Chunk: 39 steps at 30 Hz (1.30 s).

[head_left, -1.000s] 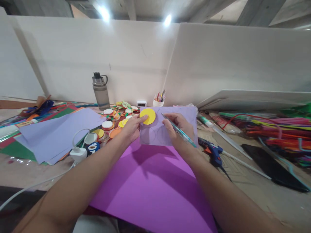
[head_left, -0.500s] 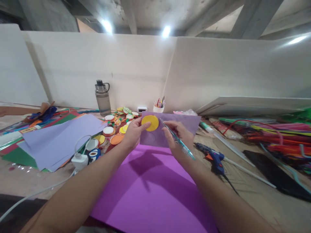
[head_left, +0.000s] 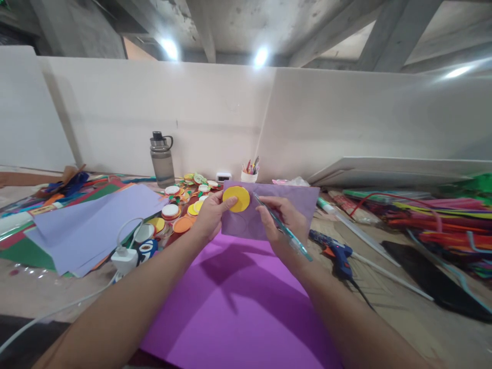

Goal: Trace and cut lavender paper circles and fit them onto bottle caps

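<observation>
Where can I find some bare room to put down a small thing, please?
The widest bare patch is the purple sheet, between the forearms and nearer than the held card. Another: the tan surface bordered by the cord of the glue gun, white stick and black flat object. Crowded: left, with round pieces and lilac papers; far right, with coloured strips.
</observation>
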Each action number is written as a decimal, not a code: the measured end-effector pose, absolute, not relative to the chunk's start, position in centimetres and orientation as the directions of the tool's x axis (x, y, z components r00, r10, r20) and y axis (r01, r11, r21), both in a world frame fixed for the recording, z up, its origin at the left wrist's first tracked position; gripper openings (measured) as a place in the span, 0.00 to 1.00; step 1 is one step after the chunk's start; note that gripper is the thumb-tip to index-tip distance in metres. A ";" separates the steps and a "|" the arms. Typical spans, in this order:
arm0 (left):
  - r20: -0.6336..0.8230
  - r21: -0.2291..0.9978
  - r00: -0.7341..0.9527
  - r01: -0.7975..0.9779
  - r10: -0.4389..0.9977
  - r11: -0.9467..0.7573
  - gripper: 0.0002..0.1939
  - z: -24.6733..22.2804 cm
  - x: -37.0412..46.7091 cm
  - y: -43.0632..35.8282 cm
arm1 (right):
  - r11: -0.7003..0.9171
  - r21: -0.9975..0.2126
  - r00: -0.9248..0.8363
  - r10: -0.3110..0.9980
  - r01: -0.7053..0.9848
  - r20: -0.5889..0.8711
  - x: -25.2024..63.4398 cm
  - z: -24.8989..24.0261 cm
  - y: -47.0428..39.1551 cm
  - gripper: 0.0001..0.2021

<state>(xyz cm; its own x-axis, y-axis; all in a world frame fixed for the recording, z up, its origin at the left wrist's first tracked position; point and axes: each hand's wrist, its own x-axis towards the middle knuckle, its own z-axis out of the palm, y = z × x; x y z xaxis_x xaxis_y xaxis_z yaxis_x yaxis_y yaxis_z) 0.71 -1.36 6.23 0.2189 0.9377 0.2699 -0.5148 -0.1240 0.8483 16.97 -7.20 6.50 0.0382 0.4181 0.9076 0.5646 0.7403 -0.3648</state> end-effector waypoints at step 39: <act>0.258 0.851 0.227 -0.514 0.939 -0.110 0.18 6.2 0.9 -1.1 | 0.697 -0.080 -0.168 0.281 0.713 0.945 17.1 6.3 -6.3 0.04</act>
<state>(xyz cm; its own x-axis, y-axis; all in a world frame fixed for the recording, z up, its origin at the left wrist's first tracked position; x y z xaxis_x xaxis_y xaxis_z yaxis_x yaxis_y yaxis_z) 0.92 -1.09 6.25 0.2265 0.9392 0.2580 -0.5135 -0.1099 0.8510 17.06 -6.29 6.30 -0.1679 0.2805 0.9451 0.7130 0.6966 -0.0801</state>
